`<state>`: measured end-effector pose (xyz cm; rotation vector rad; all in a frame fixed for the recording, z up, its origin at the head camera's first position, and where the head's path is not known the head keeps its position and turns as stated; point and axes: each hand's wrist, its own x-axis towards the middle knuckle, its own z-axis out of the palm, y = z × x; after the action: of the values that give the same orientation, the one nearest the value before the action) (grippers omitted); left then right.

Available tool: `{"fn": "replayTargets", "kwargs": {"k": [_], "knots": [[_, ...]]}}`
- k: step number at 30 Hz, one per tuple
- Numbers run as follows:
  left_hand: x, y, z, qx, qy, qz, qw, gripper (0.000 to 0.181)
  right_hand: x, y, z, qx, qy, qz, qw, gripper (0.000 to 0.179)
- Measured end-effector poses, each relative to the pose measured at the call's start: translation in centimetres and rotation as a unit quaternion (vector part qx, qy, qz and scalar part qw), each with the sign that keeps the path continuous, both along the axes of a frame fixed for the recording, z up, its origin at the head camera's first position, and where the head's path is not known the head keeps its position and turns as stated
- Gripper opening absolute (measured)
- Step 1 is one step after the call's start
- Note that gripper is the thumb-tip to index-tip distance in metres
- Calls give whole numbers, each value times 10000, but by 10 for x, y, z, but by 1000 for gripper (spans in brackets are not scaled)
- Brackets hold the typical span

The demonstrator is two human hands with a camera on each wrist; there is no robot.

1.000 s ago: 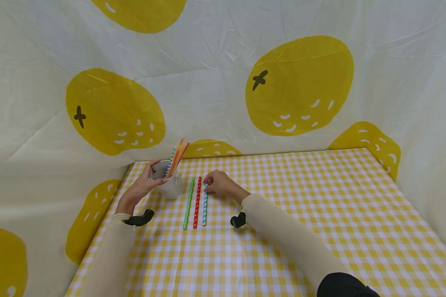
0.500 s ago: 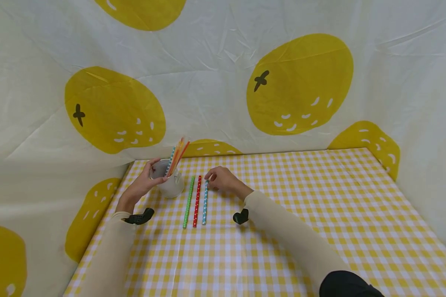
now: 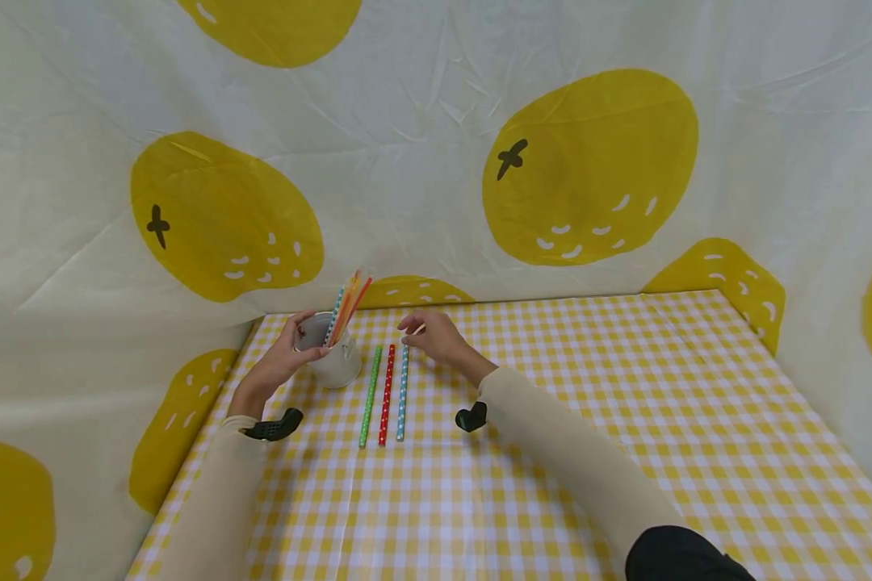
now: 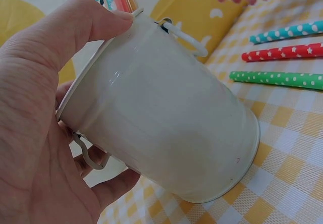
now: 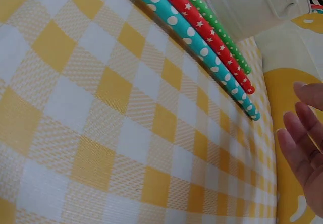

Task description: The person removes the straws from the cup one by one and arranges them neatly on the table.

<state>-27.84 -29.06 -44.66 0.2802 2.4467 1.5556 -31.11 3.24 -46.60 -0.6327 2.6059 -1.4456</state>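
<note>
**Patterned paper straws (image 3: 386, 407) laid in a row of three beside a white metal pail (image 3: 338, 371)**

Head view. Three straws lay side by side on the checked tablecloth (image 3: 639, 363), nearly parallel and apart from one another: left to right, the green straw (image 3: 371, 395), the red straw (image 3: 387, 387) and the turquoise straw (image 3: 403, 395). This row appeared to be the completed part of the work. A bundle of straws (image 3: 345, 311) stood in the pail, not laid out; whether any of it was due to join the row could not be told. The left hand (image 3: 279, 363) gripped the pail, left of the row. The right hand (image 3: 436, 335) hung by the far end of the turquoise straw.

Left wrist view. The thumb lay over the pail's rim, opposite a small loop handle's (image 4: 186, 36) neighbouring edge, while the fingers reached round the other side. Turquoise, black-striped and orange-red straws showed above the rim; their number could not be counted.

Right wrist view. The right hand's fingers were loosely extended, clear of the straws and holding nothing visible. White dots marked the turquoise straw, white stars the red, and smaller dots the green; all three looked straight and uncrushed.
</note>
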Motion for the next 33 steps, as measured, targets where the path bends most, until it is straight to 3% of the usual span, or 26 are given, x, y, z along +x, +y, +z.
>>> {"fn": "replayTargets", "kwargs": {"k": [14,33], "knots": [[0,-1,0,43,-75,32,10000,90,-9,-15,17,-569,186,200,9980,24],[-3,2,-3,-54,28,81,9999,90,-12,-35,34,-1487,265,1230,9808,36]]}}
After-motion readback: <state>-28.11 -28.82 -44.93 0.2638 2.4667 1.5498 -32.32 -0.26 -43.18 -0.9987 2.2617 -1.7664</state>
